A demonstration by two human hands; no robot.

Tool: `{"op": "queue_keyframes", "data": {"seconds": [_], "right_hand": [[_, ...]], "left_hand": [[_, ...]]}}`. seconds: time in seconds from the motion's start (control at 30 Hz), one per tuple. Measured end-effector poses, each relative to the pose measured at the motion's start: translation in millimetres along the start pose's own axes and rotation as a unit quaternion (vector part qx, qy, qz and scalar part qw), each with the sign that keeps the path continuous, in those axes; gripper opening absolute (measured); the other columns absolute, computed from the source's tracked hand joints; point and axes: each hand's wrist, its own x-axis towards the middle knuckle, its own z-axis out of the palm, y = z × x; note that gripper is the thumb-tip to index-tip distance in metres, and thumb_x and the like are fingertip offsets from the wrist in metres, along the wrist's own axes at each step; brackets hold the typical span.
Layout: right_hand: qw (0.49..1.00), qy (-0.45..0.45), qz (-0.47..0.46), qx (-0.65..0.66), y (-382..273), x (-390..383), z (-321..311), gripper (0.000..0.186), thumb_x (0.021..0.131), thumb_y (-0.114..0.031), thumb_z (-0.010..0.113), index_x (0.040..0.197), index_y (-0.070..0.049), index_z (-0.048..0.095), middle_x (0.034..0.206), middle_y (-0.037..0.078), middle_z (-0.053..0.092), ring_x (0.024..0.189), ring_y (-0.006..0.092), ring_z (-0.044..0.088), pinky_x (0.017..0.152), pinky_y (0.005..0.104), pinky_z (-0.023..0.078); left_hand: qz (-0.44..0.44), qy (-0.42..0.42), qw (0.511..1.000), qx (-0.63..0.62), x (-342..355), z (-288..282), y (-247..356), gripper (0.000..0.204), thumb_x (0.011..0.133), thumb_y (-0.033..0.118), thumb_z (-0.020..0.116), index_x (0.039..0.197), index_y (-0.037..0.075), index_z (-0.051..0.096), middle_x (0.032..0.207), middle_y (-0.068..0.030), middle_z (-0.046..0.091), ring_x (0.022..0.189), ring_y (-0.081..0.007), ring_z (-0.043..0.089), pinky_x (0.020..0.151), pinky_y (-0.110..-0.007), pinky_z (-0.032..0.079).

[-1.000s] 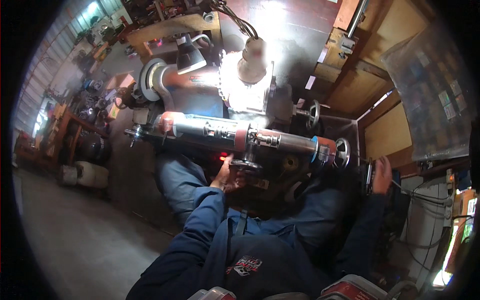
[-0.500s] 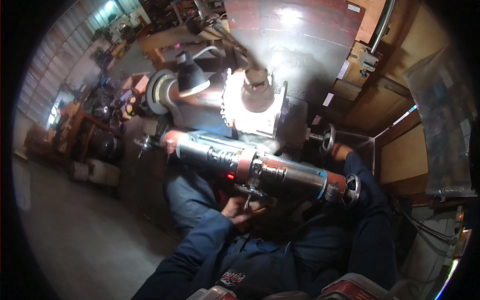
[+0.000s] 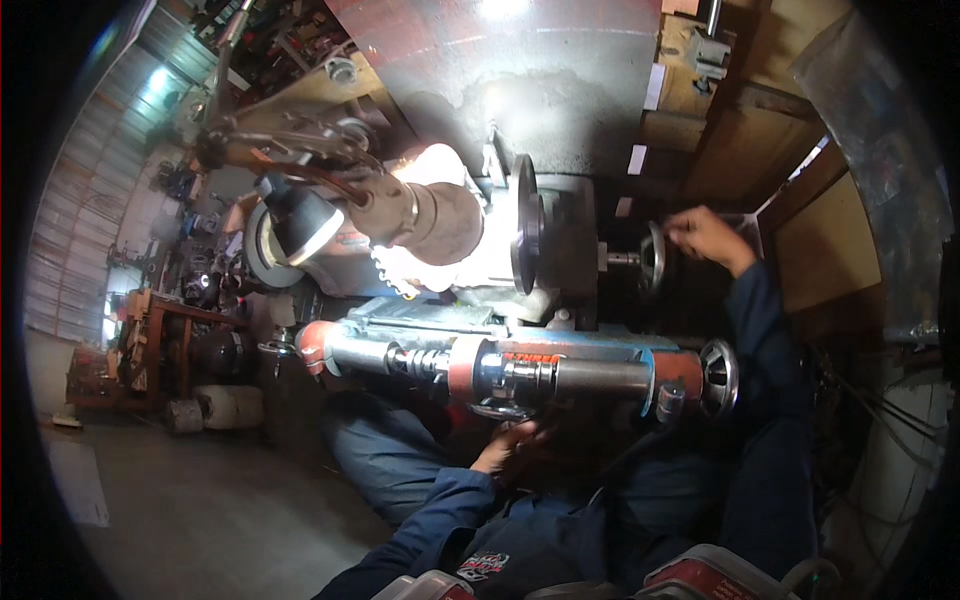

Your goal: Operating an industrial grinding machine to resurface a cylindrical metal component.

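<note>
My right hand (image 3: pixel 710 238) is closed on the grip of the back right handwheel (image 3: pixel 652 262), on a shaft from the machine. My left hand (image 3: pixel 505 448) is closed under the small lower handwheel (image 3: pixel 500 409); what its fingers hold is hard to make out. Across the front lies a steel cylinder assembly (image 3: pixel 600 376) with orange collars, springs and an end handwheel (image 3: pixel 718 380). Behind it, a brightly lit machine head (image 3: pixel 430 225) carries a round disc (image 3: pixel 522 225). A black lamp (image 3: pixel 298 220) hangs left of the head.
At the back stands a large grey and red panel (image 3: pixel 560 70), with wooden boards (image 3: pixel 820 230) at the right. A cluttered wooden stand (image 3: pixel 155 335) and pale containers (image 3: pixel 228 408) are at the left. Cables (image 3: pixel 890 420) run at the lower right.
My right hand has moved from the lower right up and inward to the back handwheel. The view has shifted. My left hand remains below the front assembly.
</note>
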Motion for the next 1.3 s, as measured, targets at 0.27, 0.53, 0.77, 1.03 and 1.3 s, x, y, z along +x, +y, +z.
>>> {"op": "queue_keyframes", "data": {"seconds": [0.27,0.53,0.77,1.03,1.3], "right_hand": [[0.998,0.009,0.06,-0.007,-28.6,-5.3,2.3,0.027,0.089,-0.02,0.064,0.103,0.001,0.071,0.092,0.015,0.073,0.079,0.0228,0.068,0.074,0.0354,0.053],[0.979,0.038,0.175,0.097,-20.2,-9.6,7.6,0.031,0.089,-0.014,0.063,0.116,-0.003,0.068,0.091,0.01,0.071,0.07,0.0109,0.062,0.058,0.0282,0.047],[0.939,-0.221,0.25,-0.077,-51.3,2.4,-4.4,0.029,0.088,-0.025,0.064,0.098,0.001,0.071,0.098,0.016,0.073,0.086,0.0256,0.069,0.076,0.0402,0.053],[0.929,-0.214,0.295,0.064,-36.7,-11.0,7.4,0.028,0.093,-0.018,0.055,0.104,0.004,0.067,0.084,0.008,0.069,0.063,0.0137,0.061,0.056,0.0286,0.049],[0.936,-0.216,0.267,0.071,-5.0,-19.8,34.4,0.024,0.096,-0.018,0.055,0.11,-0.002,0.066,0.092,0.01,0.071,0.058,0.0148,0.058,0.048,0.0305,0.048]], "left_hand": [[0.442,0.255,0.602,0.614,7.0,-46.3,43.3,0.073,0.071,0.016,0.077,0.131,-0.004,0.039,0.106,-0.0195,0.063,0.099,-0.0314,0.064,0.086,-0.038,0.051],[0.115,0.067,0.784,0.606,-18.3,-15.8,58.1,0.014,0.09,0.007,0.053,0.094,0.001,0.065,0.07,-0.0118,0.064,0.057,-0.0211,0.062,0.048,-0.034,0.05],[-0.086,-0.012,0.995,-0.037,-1.1,20.2,17.0,0.045,0.08,0.0,0.056,0.125,0.0,0.055,0.12,-0.0165,0.062,0.105,-0.0252,0.062,0.084,-0.035,0.053],[0.171,0.148,0.533,0.815,48.1,-44.3,-14.9,0.022,0.083,0.015,0.069,0.103,0.008,0.07,0.096,-0.0058,0.071,0.091,-0.0258,0.067,0.081,-0.039,0.053],[0.368,0.341,0.758,0.417,3.2,-20.8,44.8,0.059,0.086,0.001,0.063,0.136,0.005,0.032,0.115,-0.0162,0.056,0.099,-0.0204,0.062,0.081,-0.034,0.055]]}}
